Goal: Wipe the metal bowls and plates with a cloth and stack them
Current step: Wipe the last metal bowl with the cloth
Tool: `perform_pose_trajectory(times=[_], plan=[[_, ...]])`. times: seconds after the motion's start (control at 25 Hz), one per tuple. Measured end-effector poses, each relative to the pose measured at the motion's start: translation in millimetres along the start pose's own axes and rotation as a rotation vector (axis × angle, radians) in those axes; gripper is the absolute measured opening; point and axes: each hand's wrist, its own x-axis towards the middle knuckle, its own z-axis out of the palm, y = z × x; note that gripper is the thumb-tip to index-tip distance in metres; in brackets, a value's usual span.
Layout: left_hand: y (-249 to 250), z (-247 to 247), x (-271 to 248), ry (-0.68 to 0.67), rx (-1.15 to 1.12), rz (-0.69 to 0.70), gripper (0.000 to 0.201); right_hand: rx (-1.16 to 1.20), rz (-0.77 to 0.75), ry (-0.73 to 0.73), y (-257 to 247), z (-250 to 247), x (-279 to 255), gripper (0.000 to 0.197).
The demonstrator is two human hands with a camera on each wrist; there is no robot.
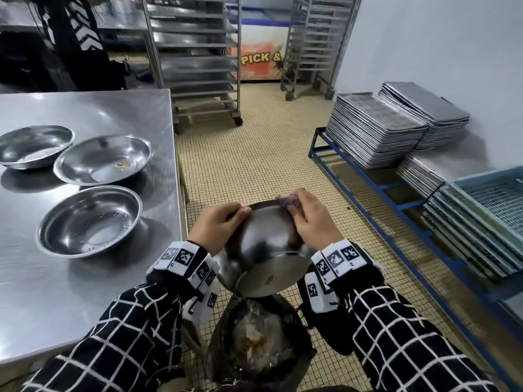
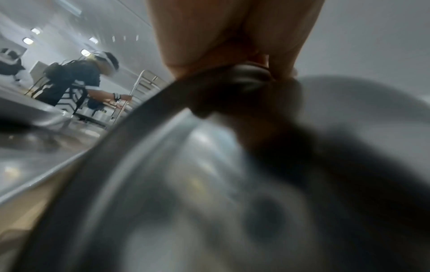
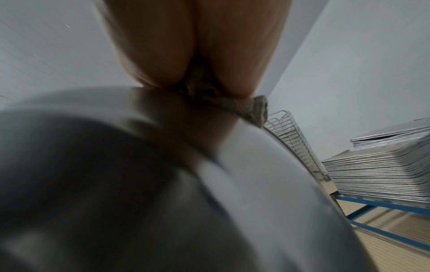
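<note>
I hold a metal bowl (image 1: 266, 244) tilted with its underside toward me, above a black-lined waste bin (image 1: 260, 340). My left hand (image 1: 219, 222) grips the bowl's far rim on the left. My right hand (image 1: 308, 219) presses a crumpled greyish cloth (image 1: 287, 200) against the rim on the right. In the left wrist view the fingers (image 2: 221, 46) curl over the bowl's edge (image 2: 139, 117). In the right wrist view the cloth (image 3: 256, 108) shows under the hand (image 3: 186, 46), on the bowl (image 3: 267, 174). Three more metal bowls, one (image 1: 34, 145) at the back, one (image 1: 103, 158) in the middle and one (image 1: 89, 220) nearest, sit on the steel table (image 1: 85, 292).
Stacks of baking trays (image 1: 376, 134) rest on a blue frame (image 1: 368, 176) at the right, with blue crates (image 1: 492, 199) nearer. Wheeled tray racks (image 1: 198, 58) stand at the back. Another person (image 1: 65, 41) stands beyond the table. The tiled floor lies between table and trays.
</note>
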Motion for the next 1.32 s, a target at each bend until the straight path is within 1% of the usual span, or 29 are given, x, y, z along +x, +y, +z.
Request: perform_pose_trajectory(times=[0.12,0.16,0.2,0.24,0.28,0.32,0.36,0.4,0.44,0.48,0.52,0.56,0.6,0.64,0.68,0.72,0.76,0.84,0.92,0.96,1.0,1.08,1.12,1.16,1.2,1.24,1.28,1.32], plan=[[-5,1,3,0.100,0.043,-0.052,0.023,0.124,0.100,0.123,-14,14,2,0.037],[-6,3,3,0.128,0.053,-0.077,0.023,0.149,0.085,0.168,-21,22,-1,0.043],[-5,5,3,0.151,0.041,-0.101,0.024,0.148,0.018,0.211,-28,31,-6,0.045],[-4,8,4,0.168,0.012,-0.116,0.025,0.113,-0.075,0.244,-34,41,-11,0.042],[-3,9,5,0.175,-0.022,-0.126,0.025,0.056,-0.158,0.254,-36,49,-16,0.035],[-2,9,5,0.179,-0.041,-0.134,0.025,-0.004,-0.200,0.255,-34,54,-20,0.029],[-1,9,4,0.189,-0.044,-0.135,0.026,-0.033,-0.200,0.256,-31,56,-22,0.028],[-1,9,3,0.208,-0.049,-0.134,0.025,-0.015,-0.161,0.266,-26,55,-23,0.031],[-3,8,2,0.231,-0.073,-0.142,0.022,0.030,-0.084,0.282,-20,51,-22,0.034],[-4,8,1,0.258,-0.126,-0.164,0.020,0.093,0.034,0.289,-12,48,-21,0.036],[-5,8,1,0.281,-0.190,-0.195,0.021,0.166,0.192,0.264,-3,43,-19,0.036],[-5,7,0,0.292,-0.244,-0.219,0.022,0.240,0.360,0.213,8,41,-16,0.035],[-6,7,-1,0.294,-0.274,-0.236,0.022,0.289,0.494,0.157,18,37,-14,0.035],[-7,6,-1,0.295,-0.283,-0.249,0.020,0.308,0.568,0.116,23,33,-14,0.034],[-8,6,0,0.298,-0.288,-0.256,0.020,0.310,0.583,0.106,25,29,-13,0.033],[-9,5,2,0.309,-0.295,-0.262,0.022,0.319,0.556,0.133,20,26,-13,0.032],[-10,6,3,0.320,-0.303,-0.267,0.024,0.329,0.491,0.182,10,25,-12,0.032],[-9,8,7,0.330,-0.322,-0.274,0.025,0.271,0.262,0.266,-22,31,-16,0.036],[-3,10,11,0.317,-0.323,-0.251,0.026,0.037,0.015,0.259,-52,51,-26,0.043],[1,10,12,0.315,-0.311,-0.233,0.026,-0.074,-0.053,0.241,-60,61,-32,0.047],[4,10,12,0.321,-0.291,-0.215,0.027,-0.139,-0.065,0.242,-65,66,-34,0.049],[9,10,9,0.334,-0.273,-0.168,0.028,-0.129,0.007,0.284,-58,66,-28,0.050],[9,9,7,0.333,-0.264,-0.156,0.029,-0.065,0.076,0.311,-58,58,-23,0.049],[7,9,4,0.331,-0.258,-0.163,0.028,0.023,0.148,0.324,-46,54,-17,0.047],[5,9,1,0.327,-0.272,-0.181,0.027,0.142,0.227,0.314,-36,50,-12,0.046],[1,8,-2,0.322,-0.299,-0.204,0.025,0.281,0.338,0.295,-20,47,-11,0.045],[-3,5,-5,0.316,-0.338,-0.217,0.026,0.466,0.471,0.264,-2,49,-11,0.047],[-7,3,-6,0.315,-0.377,-0.229,0.025,0.708,0.631,0.240,14,51,-14,0.050]])
